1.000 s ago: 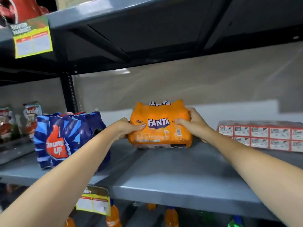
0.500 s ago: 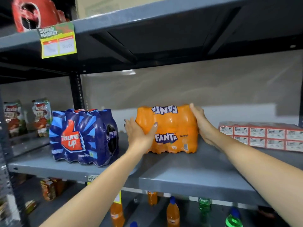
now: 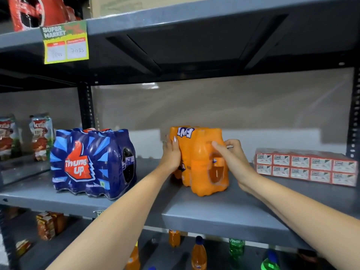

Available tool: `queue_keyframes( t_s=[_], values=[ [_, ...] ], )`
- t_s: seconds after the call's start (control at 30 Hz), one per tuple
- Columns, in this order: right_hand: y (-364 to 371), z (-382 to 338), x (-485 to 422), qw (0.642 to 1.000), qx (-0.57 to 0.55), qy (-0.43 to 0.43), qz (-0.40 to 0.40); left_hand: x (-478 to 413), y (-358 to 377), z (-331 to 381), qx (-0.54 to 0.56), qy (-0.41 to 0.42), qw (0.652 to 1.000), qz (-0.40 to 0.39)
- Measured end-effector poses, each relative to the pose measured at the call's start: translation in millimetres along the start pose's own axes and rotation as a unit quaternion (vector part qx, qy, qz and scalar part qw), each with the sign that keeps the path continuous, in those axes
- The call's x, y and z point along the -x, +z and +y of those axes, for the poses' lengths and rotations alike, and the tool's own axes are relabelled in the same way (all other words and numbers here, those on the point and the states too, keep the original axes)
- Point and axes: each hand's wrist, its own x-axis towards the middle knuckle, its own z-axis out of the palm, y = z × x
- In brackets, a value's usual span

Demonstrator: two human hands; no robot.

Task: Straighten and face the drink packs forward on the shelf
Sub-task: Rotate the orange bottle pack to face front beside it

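Standing at the shelf's [image 3: 194, 215] left is the blue Thums Up pack [image 3: 91, 162], logo forward, snack bags [image 3: 41, 136] beyond it cut off by the frame edge. Mid-shelf, the left hand [image 3: 171, 154] and right hand [image 3: 231, 160] clamp the orange Fanta pack [image 3: 200, 162], narrow end toward the camera; only part of its logo shows. Red-and-white cartons [image 3: 305, 166] lie to the right.

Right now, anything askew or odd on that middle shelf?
Yes: the orange drink pack, held between the left hand and right hand, is turned corner-on, its narrow end toward the aisle and its logo off to the side. The blue drink pack beside it shows its logo to the front.
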Motion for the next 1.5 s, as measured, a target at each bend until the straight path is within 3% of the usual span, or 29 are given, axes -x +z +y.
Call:
queue_keyframes(
  t_s=[0.13, 0.23, 0.33, 0.47, 0.63, 0.73, 0.9, 1.0, 1.07, 1.17, 1.27, 1.4, 1.5],
  values=[
    [13, -9, 9, 0.999, -0.015, -0.035, -0.007, 5, -5, 12, 0.07, -0.02, 0.995, -0.065],
    [10, -19, -29, 0.996, -0.046, -0.034, 0.068, 15, -12, 32, 0.182, -0.011, 0.983, 0.017],
    [3, -20, -79, 0.993, -0.043, 0.026, 0.107, 41, -14, 60, 0.293, -0.001, 0.954, -0.069],
    [18, -2, -119, 0.989, -0.029, 0.146, -0.011, 53, -9, 65, 0.193, 0.032, 0.973, -0.124],
    [36, -5, -116, 0.966, -0.054, 0.198, -0.158, 39, -19, 57, 0.132, 0.045, 0.978, -0.156],
    [35, -4, -110, 0.973, -0.061, 0.174, -0.138, 34, -29, 51, 0.133, 0.026, 0.981, -0.142],
    [9, 7, -104, 0.994, 0.073, 0.086, -0.001, 27, -46, 35, 0.14, -0.007, 0.989, -0.046],
    [-9, 9, -85, 0.98, 0.178, 0.02, 0.09, 9, -45, 26, 0.135, -0.085, 0.987, 0.023],
    [-11, 5, -73, 0.97, 0.206, 0.004, 0.13, -7, -40, 21, 0.173, -0.157, 0.971, 0.046],
    [-8, -3, -58, 0.965, 0.213, -0.006, 0.156, -22, -30, 15, 0.206, -0.19, 0.958, 0.056],
    [-6, -2, -51, 0.978, 0.145, 0.008, 0.151, -23, -23, 13, 0.223, -0.181, 0.955, 0.078],
    [-9, 1, -47, 0.993, 0.025, 0.112, 0.021, -13, -19, 17, 0.191, -0.119, 0.973, 0.049],
    [-10, -3, -42, 0.992, 0.012, 0.12, -0.031, -3, -20, 19, 0.134, -0.063, 0.989, 0.015]
  ],
)
